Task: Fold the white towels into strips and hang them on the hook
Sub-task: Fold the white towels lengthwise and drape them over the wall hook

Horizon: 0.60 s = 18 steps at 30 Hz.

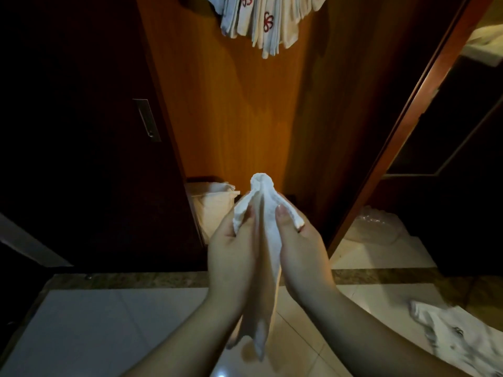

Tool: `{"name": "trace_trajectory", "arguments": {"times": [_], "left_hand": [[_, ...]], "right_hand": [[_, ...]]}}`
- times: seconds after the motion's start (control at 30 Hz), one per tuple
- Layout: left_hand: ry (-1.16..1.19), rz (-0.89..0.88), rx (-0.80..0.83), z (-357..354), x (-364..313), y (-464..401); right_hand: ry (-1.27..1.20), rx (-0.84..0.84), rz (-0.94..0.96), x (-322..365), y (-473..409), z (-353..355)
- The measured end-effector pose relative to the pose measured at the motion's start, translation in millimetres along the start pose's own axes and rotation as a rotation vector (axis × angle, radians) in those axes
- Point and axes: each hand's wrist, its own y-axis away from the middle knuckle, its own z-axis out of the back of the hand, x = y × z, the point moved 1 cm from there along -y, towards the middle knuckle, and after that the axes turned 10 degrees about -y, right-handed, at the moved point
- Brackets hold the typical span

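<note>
Towel, white and thin, gathered lengthwise into a narrow strip (268, 240), held upright between both hands in front of an orange-brown wooden panel (231, 112). Left hand (234, 248) and right hand (299, 248) pressed toward each other with the cloth between, thumbs and fingers (283, 216) pinching its upper part on either side. Bunched top poking up above the fingertips; loose tail hanging down between the wrists, clear of the pale tiled floor (109, 322).

Folding step seemingly finished or nearly so, to judge by the narrow shape; hanging not yet done. Overhead, at the top edge, a cluster of white folded towels with red flower motifs (266, 25), already hanging against the panel; hook itself not visible, hidden above or behind them.

Next move, probably: raising the strip well up to that cluster and draping its middle over the hook, keeping the pinch firm so the folds do not spread. Likely need for one hand to steady the hanging bunch.

Lower right, a crumpled white cloth (457, 338) lying on the floor, perhaps another towel awaiting folding.
</note>
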Motion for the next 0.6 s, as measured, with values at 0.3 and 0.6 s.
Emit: {"name": "trace_trajectory", "arguments": {"times": [0.3,0.6], "left_hand": [[0.079,-0.071,0.13,-4.4,-9.9,3.8],[-0.086,-0.106,0.436,-5.1,10.2,-11.8]], "right_hand": [[-0.21,0.117,0.002,5.2,-6.9,-3.4],[-0.348,0.317,-0.082,17.3,-19.8,6.3]]}}
